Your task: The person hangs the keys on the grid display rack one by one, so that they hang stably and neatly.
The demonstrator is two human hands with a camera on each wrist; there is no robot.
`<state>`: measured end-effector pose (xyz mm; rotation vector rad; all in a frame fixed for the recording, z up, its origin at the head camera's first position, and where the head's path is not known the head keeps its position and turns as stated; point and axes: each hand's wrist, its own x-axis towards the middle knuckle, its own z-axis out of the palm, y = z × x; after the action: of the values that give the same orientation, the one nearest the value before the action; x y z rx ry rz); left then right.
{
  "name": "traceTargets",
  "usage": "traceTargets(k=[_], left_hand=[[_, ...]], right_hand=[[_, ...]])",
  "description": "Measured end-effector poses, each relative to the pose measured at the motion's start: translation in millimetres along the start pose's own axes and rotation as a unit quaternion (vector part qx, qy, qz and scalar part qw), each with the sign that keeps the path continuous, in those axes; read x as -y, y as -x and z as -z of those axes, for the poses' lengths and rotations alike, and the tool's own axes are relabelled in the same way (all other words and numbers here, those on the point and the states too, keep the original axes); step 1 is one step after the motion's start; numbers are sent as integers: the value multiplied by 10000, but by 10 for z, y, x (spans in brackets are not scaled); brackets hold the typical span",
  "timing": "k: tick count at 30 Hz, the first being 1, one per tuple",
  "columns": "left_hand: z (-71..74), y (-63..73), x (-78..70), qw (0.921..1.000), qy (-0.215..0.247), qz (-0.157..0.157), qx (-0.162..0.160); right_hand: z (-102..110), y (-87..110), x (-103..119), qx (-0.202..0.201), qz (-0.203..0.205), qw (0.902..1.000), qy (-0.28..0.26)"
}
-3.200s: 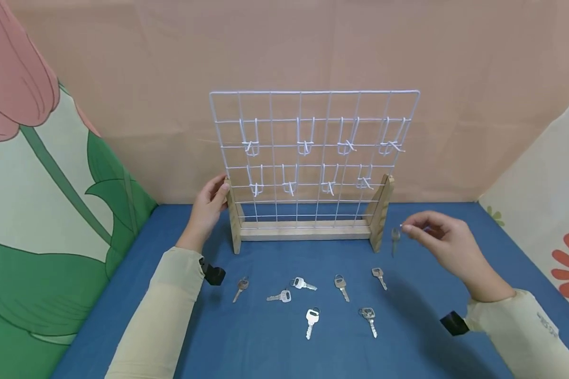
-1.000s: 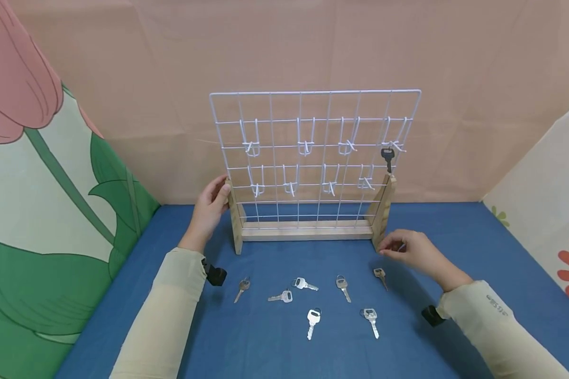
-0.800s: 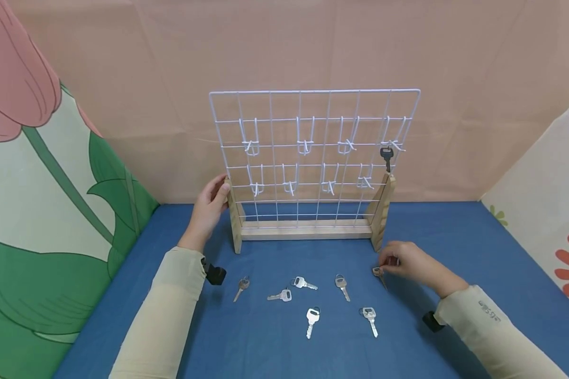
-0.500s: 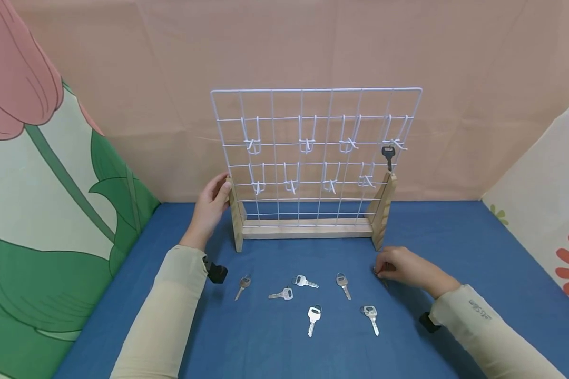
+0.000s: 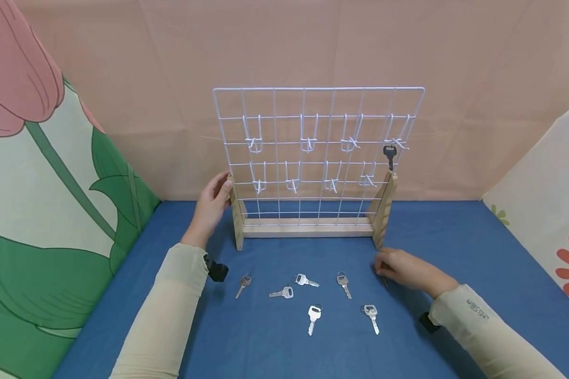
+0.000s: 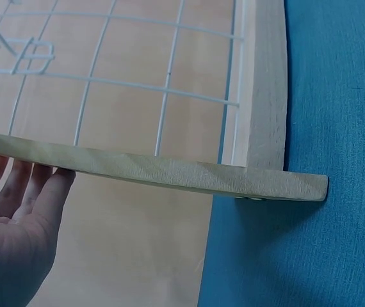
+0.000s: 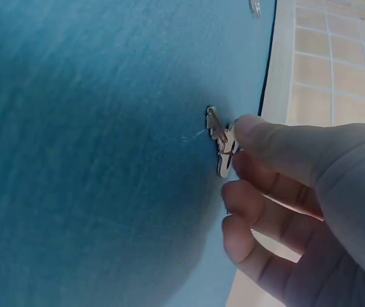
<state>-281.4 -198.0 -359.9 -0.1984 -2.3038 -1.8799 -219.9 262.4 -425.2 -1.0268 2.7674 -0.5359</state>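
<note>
Two hands split the work as I watch. My left hand (image 5: pixel 211 204) cups the wooden left foot (image 5: pixel 236 216) of the wire key rack (image 5: pixel 319 158), fingers relaxed against it, likely to steady it. Five loose keys (image 5: pixel 313 317) lie in front on the blue tablecloth (image 5: pixel 479 237). My right hand (image 5: pixel 402 269) pinches a brass key (image 7: pixel 222 141) lying near the right foot; a black-headed key (image 5: pixel 390 153) hangs above.

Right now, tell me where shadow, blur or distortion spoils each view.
Head view: sharp, evenly lit, wide-angle bending at the edges. Left wrist view: the wooden foot shadows the blue cloth. Right wrist view: the right hand is soft, shadowing the cloth under the key.
</note>
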Motion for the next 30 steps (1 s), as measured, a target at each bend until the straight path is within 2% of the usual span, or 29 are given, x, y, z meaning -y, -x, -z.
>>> traceTargets(k=[10,14,15,18,21,22,27,30], left_hand=[[6,-24,-13,9999,0,-88,-53],[7,-9,4,9999,-83,-127,-35],[4,14,-41,9999,-91,-96,-14],[3,20,-75,9999,-90,-60,15],[3,14,-85,9999,-89,-47,-7],[6,-7,-38,9999,-108,-86,-26],[2,2,12,9996,-248,-127,-41],[-1,11,16,9996,-264,-97,-31]], right_hand=[[60,25,111,-1091,-156,9939,18],[66,31,171,-1584,-271,9869,-116],[72,28,190,-1766,-315,9836,-197],[113,-5,250,-2467,-306,9675,-464],[206,-61,333,-3096,-282,9456,-958],[241,-83,360,-3276,-268,9375,-1145],[435,-192,486,-3931,-338,8943,-2109],[540,-257,516,-4169,-355,8745,-2453]])
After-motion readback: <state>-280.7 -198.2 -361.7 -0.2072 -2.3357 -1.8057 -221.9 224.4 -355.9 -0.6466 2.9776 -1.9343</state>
